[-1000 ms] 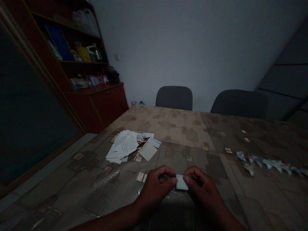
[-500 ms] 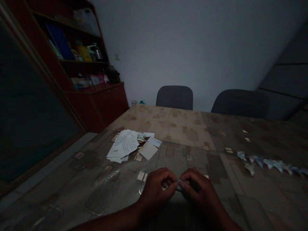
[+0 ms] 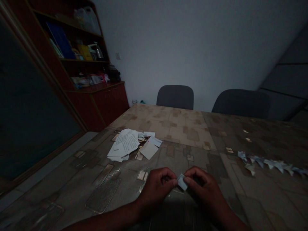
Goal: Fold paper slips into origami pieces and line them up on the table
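Small paper piece [image 3: 182, 183], pinched at its left by left hand [image 3: 157, 186], at its right by right hand [image 3: 203, 186]; long axis seemingly slanted, dimly lit.

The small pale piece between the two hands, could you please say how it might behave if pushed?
The small pale piece is probably light, since it looks small beside the left hand and right hand. It may be fairly stiff, as it shows no obvious sag between them. It seems unlikely to roll, being flat and angular.
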Demonstrator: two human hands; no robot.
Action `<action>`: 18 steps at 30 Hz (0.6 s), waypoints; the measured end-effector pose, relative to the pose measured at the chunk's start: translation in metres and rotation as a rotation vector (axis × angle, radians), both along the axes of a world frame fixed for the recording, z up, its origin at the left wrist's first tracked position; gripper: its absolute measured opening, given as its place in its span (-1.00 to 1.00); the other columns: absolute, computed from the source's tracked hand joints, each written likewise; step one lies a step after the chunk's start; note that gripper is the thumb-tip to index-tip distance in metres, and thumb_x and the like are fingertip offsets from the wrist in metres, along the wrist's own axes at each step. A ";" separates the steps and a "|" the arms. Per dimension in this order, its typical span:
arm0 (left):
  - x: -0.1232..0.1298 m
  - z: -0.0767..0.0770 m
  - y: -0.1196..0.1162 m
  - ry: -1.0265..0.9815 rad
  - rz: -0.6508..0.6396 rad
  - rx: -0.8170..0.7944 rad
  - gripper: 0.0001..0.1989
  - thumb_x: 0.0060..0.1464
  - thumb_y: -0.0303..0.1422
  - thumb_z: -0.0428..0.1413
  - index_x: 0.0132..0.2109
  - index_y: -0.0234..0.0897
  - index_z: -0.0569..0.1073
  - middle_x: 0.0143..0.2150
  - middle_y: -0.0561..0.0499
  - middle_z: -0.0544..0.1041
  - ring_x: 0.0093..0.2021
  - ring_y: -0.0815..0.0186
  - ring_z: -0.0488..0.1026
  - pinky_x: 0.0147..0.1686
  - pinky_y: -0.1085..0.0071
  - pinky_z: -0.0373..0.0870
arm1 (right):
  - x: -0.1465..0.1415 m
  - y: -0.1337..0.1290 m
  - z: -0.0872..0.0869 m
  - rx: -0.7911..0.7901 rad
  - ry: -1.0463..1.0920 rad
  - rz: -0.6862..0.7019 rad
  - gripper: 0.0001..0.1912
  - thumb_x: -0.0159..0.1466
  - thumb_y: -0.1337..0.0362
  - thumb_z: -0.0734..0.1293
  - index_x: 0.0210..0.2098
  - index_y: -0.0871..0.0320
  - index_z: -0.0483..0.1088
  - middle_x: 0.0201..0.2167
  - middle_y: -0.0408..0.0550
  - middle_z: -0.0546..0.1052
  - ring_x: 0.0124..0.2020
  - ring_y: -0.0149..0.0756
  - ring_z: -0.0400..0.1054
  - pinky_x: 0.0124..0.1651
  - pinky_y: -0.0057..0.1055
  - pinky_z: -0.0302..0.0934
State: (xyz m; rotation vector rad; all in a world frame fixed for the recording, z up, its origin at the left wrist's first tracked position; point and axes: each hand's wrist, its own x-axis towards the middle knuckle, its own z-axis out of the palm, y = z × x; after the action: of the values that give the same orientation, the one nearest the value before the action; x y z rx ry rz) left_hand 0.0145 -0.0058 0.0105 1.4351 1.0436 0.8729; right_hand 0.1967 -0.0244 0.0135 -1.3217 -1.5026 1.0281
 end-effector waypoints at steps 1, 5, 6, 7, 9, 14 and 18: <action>0.000 -0.001 0.000 -0.025 0.006 -0.016 -0.82 0.00 -0.29 0.14 -0.41 -0.35 0.45 -0.54 0.12 0.31 -0.50 0.40 0.21 -0.49 0.52 0.09 | 0.001 0.001 0.000 0.004 -0.011 0.004 -0.81 0.14 0.13 0.34 -0.42 0.13 0.43 -0.51 -0.14 0.45 -0.41 -0.26 0.34 -0.33 -0.38 0.18; 0.000 -0.002 0.000 -0.094 0.012 -0.033 -0.81 0.01 -0.28 0.14 -0.40 -0.35 0.44 -0.53 0.11 0.33 -0.48 0.40 0.22 -0.48 0.52 0.10 | 0.003 0.001 -0.002 0.020 -0.045 0.033 -0.84 0.12 0.16 0.34 -0.45 0.13 0.40 -0.53 -0.16 0.42 -0.44 -0.27 0.33 -0.38 -0.38 0.17; 0.000 -0.002 0.001 -0.089 0.003 -0.034 -0.80 0.02 -0.28 0.15 -0.41 -0.35 0.45 -0.53 0.11 0.34 -0.48 0.40 0.23 -0.48 0.51 0.11 | 0.003 0.001 -0.003 0.025 -0.056 0.042 -0.83 0.14 0.16 0.32 -0.48 0.13 0.39 -0.55 -0.16 0.41 -0.46 -0.28 0.32 -0.40 -0.39 0.16; 0.000 -0.002 0.001 -0.071 -0.003 -0.033 -0.81 0.02 -0.28 0.15 -0.40 -0.36 0.45 -0.53 0.10 0.36 -0.48 0.39 0.24 -0.48 0.51 0.12 | 0.004 0.001 -0.004 0.035 -0.077 0.044 -0.82 0.16 0.16 0.31 -0.49 0.12 0.38 -0.56 -0.16 0.41 -0.48 -0.28 0.32 -0.41 -0.39 0.16; -0.001 -0.001 0.002 -0.010 -0.005 -0.005 -0.85 0.02 -0.33 0.15 -0.34 -0.36 0.48 -0.47 0.06 0.43 -0.45 0.36 0.31 -0.44 0.49 0.17 | 0.006 0.001 -0.004 0.096 -0.170 0.031 -0.83 0.21 0.18 0.28 -0.46 0.11 0.38 -0.53 -0.14 0.44 -0.46 -0.27 0.33 -0.39 -0.37 0.16; -0.005 0.002 0.008 0.174 0.010 0.252 -0.76 -0.02 -0.52 0.15 -0.14 -0.30 0.49 -0.22 -0.03 0.52 -0.25 0.29 0.42 -0.24 0.43 0.28 | 0.017 0.001 0.001 0.529 -0.652 0.094 -0.92 0.26 0.33 0.27 -0.34 0.10 0.40 -0.41 -0.07 0.51 -0.33 -0.20 0.33 -0.22 -0.26 0.11; -0.007 -0.002 0.010 0.280 -0.100 0.488 -0.85 0.02 -0.52 0.16 -0.22 -0.29 0.52 -0.23 -0.04 0.50 -0.17 0.24 0.40 -0.16 0.38 0.28 | 0.022 0.000 -0.004 0.689 -0.915 0.181 -0.87 0.25 0.44 0.26 -0.36 0.10 0.40 -0.44 -0.09 0.49 -0.37 -0.22 0.28 -0.24 -0.28 0.04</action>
State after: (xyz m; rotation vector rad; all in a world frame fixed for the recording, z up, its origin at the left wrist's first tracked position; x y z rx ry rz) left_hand 0.0074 0.0043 0.0082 2.0482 0.9909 0.9089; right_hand 0.2182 -0.0239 0.0095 -1.1779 -2.3839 -0.1186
